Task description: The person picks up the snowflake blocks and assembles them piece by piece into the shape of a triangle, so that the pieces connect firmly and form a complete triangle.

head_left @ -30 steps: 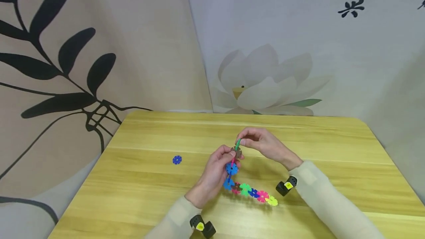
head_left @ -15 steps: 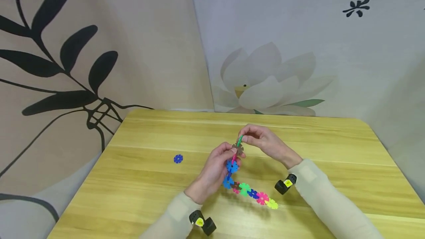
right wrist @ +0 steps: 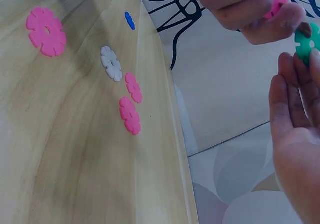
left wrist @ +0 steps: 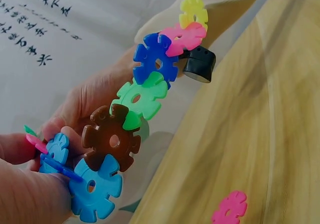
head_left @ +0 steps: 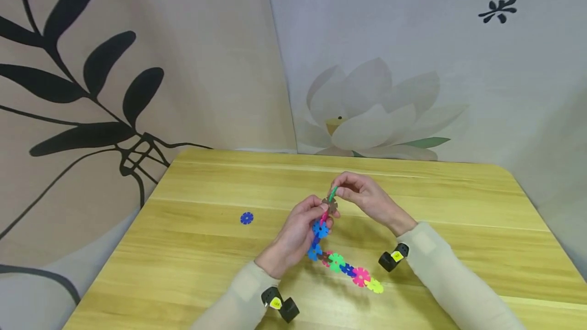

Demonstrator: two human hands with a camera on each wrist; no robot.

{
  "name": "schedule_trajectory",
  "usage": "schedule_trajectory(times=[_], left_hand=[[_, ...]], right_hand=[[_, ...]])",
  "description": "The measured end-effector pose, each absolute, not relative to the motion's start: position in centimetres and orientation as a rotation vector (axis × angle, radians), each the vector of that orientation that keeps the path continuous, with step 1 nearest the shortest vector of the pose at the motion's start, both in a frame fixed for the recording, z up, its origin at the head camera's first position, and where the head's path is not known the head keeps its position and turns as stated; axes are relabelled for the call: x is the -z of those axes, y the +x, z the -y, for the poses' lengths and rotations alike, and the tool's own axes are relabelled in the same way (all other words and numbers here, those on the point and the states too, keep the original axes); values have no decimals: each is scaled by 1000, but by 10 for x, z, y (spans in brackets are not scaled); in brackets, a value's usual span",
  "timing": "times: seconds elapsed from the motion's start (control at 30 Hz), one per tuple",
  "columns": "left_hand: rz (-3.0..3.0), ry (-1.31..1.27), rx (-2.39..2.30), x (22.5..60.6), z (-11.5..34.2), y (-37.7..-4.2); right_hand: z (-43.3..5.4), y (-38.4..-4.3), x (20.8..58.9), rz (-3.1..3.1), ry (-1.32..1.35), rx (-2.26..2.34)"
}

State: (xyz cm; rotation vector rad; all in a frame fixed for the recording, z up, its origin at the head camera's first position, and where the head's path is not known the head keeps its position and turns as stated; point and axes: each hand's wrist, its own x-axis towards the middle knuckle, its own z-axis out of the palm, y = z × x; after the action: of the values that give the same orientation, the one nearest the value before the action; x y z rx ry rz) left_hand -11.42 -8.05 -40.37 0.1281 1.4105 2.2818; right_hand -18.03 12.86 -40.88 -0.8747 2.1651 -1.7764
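In the head view my left hand [head_left: 295, 230] pinches the upper part of a chain of notched plastic snowflake discs, near a brown disc [head_left: 332, 204]. My right hand [head_left: 369, 200] pinches a green disc [head_left: 334, 193], seen nearly edge-on, joined at the brown disc's top. Below my left hand the chain bends right through a light blue disc [head_left: 320, 228] and others to a yellow disc [head_left: 375, 285] at its free end. The left wrist view shows the chain's lower run close up, with another brown disc [left wrist: 100, 139] slotted into its neighbours. Fingers partly hide the upper joints.
A loose blue disc [head_left: 246, 218] lies on the wooden table [head_left: 192, 238] left of my hands. The right wrist view shows a white disc [right wrist: 111, 63] and several pink ones, such as the large pink disc [right wrist: 36, 32], on the tabletop. A printed cloth backdrop [head_left: 220, 65] hangs behind.
Both hands keep their grip at nearly the same place. The green disc has tipped slightly rightward, and the chain's hanging end has sunk a little. The head view has shifted slightly.
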Motion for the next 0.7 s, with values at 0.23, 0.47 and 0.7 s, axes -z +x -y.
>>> schedule_trajectory(times=[0.23, 0.47, 0.7], left_hand=[[-1374, 129, -2270, 404, 80, -114], [-1378, 118, -2254, 408, 78, -117], [-1464, 134, -2190, 410, 77, -119]], right_hand=[[-130, -179, 412, -2154, -858, 1797], [-137, -179, 410, -2131, -893, 1745], [-142, -176, 400, -2134, -981, 1613]])
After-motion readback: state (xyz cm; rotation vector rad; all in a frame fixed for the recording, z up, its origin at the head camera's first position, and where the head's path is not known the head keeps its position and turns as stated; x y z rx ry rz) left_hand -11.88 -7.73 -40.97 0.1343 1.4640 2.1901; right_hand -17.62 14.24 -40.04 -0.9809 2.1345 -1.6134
